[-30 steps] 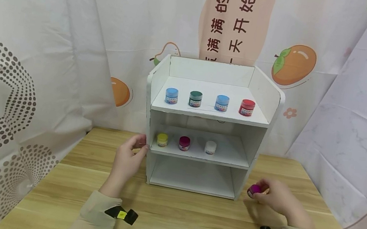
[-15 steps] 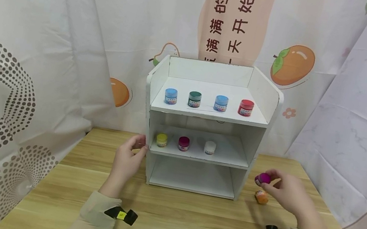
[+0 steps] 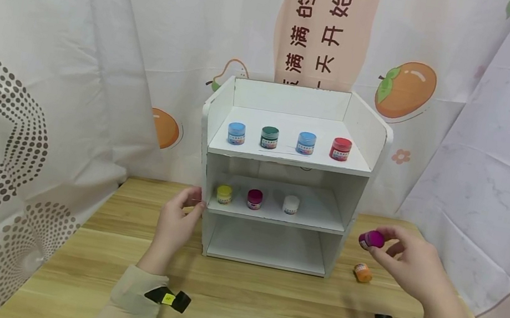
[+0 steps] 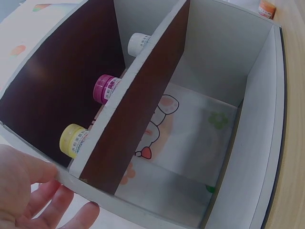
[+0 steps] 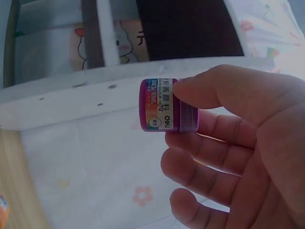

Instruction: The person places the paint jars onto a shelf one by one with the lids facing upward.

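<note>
My right hand [image 3: 412,258] pinches a purple paint jar [image 3: 371,239] between thumb and fingers, raised over the table to the right of a white shelf unit [image 3: 285,162]. The right wrist view shows the label of this paint jar [image 5: 159,105] turned to the camera, its lid toward my palm. My left hand [image 3: 178,222] touches the unit's left side panel; in the left wrist view its thumb [image 4: 45,171] lies at the panel's edge, with relaxed fingers along the outside. An orange paint jar [image 3: 362,272] lies tipped over on the table below my right hand.
Light blue [image 3: 236,133], dark green [image 3: 269,137], another blue [image 3: 305,143] and red [image 3: 340,149] jars stand on the top shelf. Yellow [image 3: 224,194], magenta [image 3: 254,199] and white [image 3: 290,205] jars line the middle shelf. A printed curtain [image 3: 175,27] hangs behind the wooden table [image 3: 260,306].
My right hand has lifted the purple paint jar up and to the right from the table, uncovering the orange jar. My left hand stays at the shelf's side.
</note>
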Available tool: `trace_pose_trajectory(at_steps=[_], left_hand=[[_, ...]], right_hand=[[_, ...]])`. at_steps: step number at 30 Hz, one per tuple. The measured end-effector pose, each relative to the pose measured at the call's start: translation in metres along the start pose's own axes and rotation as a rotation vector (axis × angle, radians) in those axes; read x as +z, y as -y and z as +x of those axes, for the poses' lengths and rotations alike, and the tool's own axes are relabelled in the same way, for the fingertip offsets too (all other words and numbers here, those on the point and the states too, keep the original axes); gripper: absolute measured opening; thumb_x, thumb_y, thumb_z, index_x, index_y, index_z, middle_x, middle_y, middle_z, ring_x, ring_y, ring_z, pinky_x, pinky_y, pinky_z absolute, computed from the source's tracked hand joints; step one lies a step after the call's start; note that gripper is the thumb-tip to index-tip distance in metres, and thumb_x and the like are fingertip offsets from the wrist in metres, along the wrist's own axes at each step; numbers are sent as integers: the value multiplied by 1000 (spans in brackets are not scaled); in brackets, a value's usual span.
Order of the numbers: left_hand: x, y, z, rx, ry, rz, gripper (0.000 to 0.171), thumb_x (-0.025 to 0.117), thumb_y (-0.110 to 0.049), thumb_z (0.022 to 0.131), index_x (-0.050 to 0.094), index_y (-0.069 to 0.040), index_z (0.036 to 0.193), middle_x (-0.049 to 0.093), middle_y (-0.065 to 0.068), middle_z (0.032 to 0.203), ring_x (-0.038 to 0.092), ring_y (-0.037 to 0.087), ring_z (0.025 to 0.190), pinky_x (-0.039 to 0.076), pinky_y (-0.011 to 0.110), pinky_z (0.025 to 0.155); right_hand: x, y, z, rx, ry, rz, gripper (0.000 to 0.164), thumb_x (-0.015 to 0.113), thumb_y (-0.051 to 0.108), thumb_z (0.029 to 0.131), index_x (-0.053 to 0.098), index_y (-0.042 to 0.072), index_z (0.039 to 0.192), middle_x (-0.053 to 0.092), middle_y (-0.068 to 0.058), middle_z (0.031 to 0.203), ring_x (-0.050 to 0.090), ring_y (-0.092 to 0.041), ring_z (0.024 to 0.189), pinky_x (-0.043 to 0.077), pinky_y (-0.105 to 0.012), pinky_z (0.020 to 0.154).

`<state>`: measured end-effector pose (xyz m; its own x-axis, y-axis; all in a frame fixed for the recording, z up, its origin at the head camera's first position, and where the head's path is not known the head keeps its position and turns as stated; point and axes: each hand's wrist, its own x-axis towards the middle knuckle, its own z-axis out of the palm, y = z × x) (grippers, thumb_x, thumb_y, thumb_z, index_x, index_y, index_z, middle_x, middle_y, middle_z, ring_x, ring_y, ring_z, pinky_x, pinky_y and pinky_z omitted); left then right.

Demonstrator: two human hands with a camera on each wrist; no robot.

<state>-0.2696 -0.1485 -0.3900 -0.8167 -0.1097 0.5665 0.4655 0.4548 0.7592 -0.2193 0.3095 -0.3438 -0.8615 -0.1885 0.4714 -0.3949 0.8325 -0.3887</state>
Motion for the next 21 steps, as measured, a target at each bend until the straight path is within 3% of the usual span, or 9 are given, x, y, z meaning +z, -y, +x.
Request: trace_pose_trajectory(at_steps=[7, 12, 21], left_hand=[[-1, -1, -1, -1, -1, 3, 23, 65, -9, 91, 62, -11, 113, 65, 2, 102, 59, 11, 93, 55, 39, 69], [-1, -1, -1, -6, 0, 11, 23, 65, -11, 91, 62, -11, 114, 65, 1, 103, 59, 11, 94, 55, 39, 69], [-1, -1, 0, -7, -1, 13, 24, 65, -11, 91, 62, -12, 115, 65, 1, 102, 59, 10, 94, 55, 40, 70]], right_hand=[[-2, 9, -2, -55, -30, -8, 26, 76, 21, 83, 63, 18, 105, 62, -1, 94, 57, -14, 71, 47, -30, 49], [-2, 15, 0, -77, 0, 18, 25, 76, 20, 83, 64, 17, 104, 63, 0, 94, 57, -13, 70, 48, -29, 50], [15, 37, 7, -201, 13, 109, 26, 77, 9, 78, 63, 16, 100, 63, 8, 83, 55, -8, 63, 46, -25, 41]])
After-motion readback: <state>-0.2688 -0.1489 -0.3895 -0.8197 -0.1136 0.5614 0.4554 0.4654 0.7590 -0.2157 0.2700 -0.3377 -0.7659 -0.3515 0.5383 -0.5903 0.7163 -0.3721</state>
